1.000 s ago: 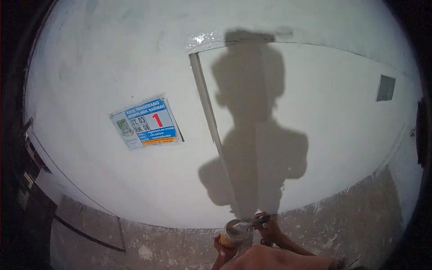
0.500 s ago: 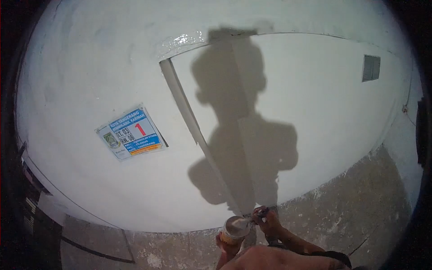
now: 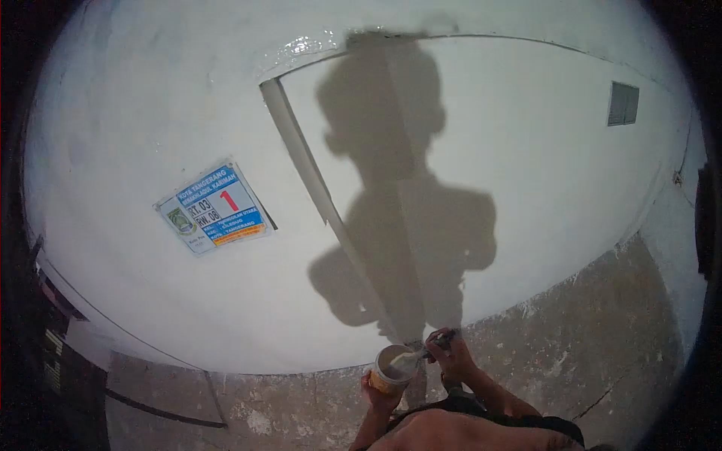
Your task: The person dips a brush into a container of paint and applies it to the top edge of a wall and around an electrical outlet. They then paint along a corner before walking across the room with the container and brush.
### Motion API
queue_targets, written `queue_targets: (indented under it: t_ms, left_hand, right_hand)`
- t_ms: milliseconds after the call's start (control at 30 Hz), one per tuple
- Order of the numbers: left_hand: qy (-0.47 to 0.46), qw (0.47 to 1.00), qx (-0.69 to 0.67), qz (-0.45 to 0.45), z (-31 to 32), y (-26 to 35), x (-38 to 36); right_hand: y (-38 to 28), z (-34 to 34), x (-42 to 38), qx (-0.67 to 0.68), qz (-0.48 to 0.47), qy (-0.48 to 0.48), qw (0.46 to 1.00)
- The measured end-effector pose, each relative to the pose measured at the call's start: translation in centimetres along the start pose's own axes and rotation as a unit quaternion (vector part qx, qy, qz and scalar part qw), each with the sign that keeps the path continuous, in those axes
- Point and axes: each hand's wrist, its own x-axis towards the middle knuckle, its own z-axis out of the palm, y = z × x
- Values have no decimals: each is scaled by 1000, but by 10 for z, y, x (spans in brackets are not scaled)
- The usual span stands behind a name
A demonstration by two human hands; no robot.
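Observation:
At the bottom of the head view my left hand (image 3: 381, 397) is closed around a small paint can (image 3: 386, 384), its open top tilted toward me. Pale paint shows inside it. My right hand (image 3: 451, 359) grips the dark handle of a paintbrush (image 3: 403, 361), whose whitish bristle end lies over the can's mouth. Part of the brush handle is hidden by my fingers. Both hands are low in front of my body, before a white wall (image 3: 511, 135).
A blue and white sign (image 3: 218, 209) is fixed to the wall on the left. A vent (image 3: 623, 104) sits high on the right. My shadow (image 3: 383, 113) falls across the wall's middle. Below lies a rough, stained grey floor (image 3: 556, 346).
The view has shifted, so the wall, sign and shadow sit higher in it. The can and both hands also appear slightly higher, and the brush remains at the can's mouth.

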Motion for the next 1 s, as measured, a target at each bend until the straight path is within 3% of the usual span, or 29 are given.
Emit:
queue_targets:
  t_ms: [200, 267, 333, 467, 567, 633, 667, 700, 733, 800, 967, 1000]
  left_hand:
    - [71, 997, 29, -3, 11, -1, 1]
    - [86, 995, 42, 7, 10, -3, 0]
    - [26, 999, 21, -1, -3, -2, 7]
    - [48, 999, 6, 5, 0, -4, 10]
    - [72, 992, 82, 64, 38, -3, -11]
    - [60, 894, 390, 211, 62, -7, -25]
    - [67, 896, 383, 215, 54, -6, -19]
    - [65, 976, 178, 109, 39, -1, -7]
    - [56, 998, -38, -1, 26, 2, -1]
    - [59, 997, -53, 7, 14, 1, 3]
    - [87, 995, -50, 23, 19, -1, -1]
    - [77, 995, -54, 36, 12, -3, -2]
  right_hand:
    - [0, -4, 0, 7, 6, 28, 1000]
    - [12, -9, 0, -103, -76, 9, 992]
    - [8, -8, 0, -74, -51, 19, 996]
    - [44, -16, 6, -72, -47, 51, 995]
    - [25, -17, 13, -4, 13, 38, 999]
    - [49, -16, 14, 0, -4, 51, 999]
    - [52, -16, 15, 6, -23, 71, 997]
    - [54, -21, 16, 4, -20, 63, 998]
    - [45, -24, 19, -34, -8, 30, 999]
    - [30, -29, 31, -74, -1, -5, 997]
    - [-47, -54, 82, 75, -67, -5, 995]
    - [-74, -67, 98, 1, -84, 24, 996]
